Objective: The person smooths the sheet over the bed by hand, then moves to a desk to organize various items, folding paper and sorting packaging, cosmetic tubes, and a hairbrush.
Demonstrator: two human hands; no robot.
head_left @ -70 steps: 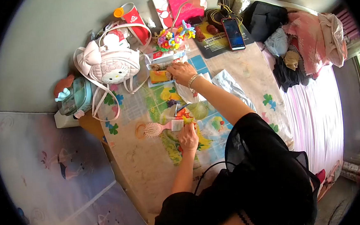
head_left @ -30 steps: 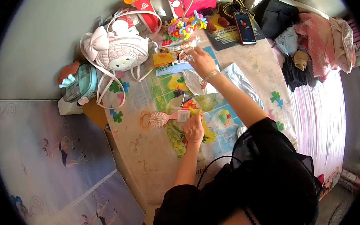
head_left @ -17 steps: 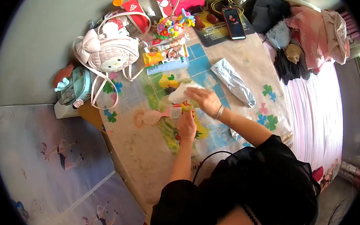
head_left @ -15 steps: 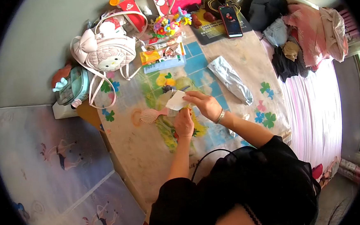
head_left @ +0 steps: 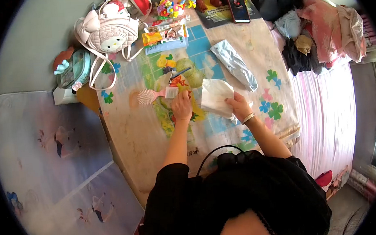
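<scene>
Pink hairbrush (head_left: pixel 151 95) lies at or just above the surface (head_left: pixel 129 138), its long axis nearly crosswise: bristles to the left, handle toward the left hand (head_left: pixel 182 105). That hand, the nearer of the two hands, appears closed on the handle's end, partly hidden. Right hand (head_left: pixel 239 107) pinches a white paper packet (head_left: pixel 216 94) by its lower-right edge, right of the left hand and apart from the brush, with a silver foil packet (head_left: pixel 235 65) beyond.
</scene>
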